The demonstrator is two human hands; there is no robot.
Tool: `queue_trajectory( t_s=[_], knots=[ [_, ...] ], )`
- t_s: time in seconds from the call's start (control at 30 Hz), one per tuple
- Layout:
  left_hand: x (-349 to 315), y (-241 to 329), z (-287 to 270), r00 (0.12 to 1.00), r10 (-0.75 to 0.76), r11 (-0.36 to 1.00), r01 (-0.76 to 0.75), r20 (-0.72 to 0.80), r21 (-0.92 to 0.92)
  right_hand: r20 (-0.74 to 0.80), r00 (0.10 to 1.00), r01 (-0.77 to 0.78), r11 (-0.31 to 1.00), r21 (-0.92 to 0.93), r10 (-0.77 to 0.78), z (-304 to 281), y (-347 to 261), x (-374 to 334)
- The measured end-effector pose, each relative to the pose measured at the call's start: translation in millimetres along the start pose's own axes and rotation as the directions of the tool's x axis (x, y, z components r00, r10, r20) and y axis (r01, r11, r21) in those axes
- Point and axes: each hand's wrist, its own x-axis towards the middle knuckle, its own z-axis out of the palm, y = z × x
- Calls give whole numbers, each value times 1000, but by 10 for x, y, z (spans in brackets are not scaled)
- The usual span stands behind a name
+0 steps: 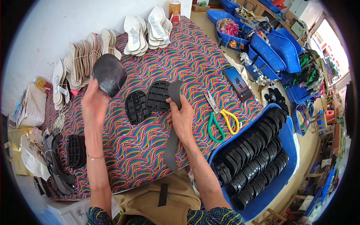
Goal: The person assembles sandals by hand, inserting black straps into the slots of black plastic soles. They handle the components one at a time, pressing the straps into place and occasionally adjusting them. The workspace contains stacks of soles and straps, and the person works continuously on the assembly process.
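My left hand, raised over the left of the table, is closed on a rounded, glossy black block; its exact kind does not show. With its thumb and fingers, my right hand pinches a thin, dark grey sole-shaped sheet, which hangs down toward the table's near edge. Just left of that hand, a black shoe-heel piece lies with its gridded hollow side up, partly under the sheet's top end. Beside it is a second gridded heel piece. Scissors with green and yellow handles lie to the right.
Bundled pale insoles stand along the wall. At left are stacked gridded pieces and tied dark sheets. A phone lies at the table's right edge. Below it, a blue tub holds rows of black pieces.
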Motion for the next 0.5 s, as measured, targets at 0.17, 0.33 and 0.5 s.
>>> queue_trajectory(
  t_s=[0.17, 0.33, 0.5],
  knots=[
    [-828, -61, -1, 942, -110, 880, -56, 317, 471, 37, 996, -85, 961, 262, 78, -43, 82, 34],
    [-1406, -177, -111, 751, -277, 505, -416, 599, 756, 94, 990, -136, 920, 368, 109, -47, 49, -11],
    [-1696, -84, -111, 754, -383, 337, -424, 533, 841, 115, 992, -106, 871, 479, 58, -84, 2, -49]
  ],
)
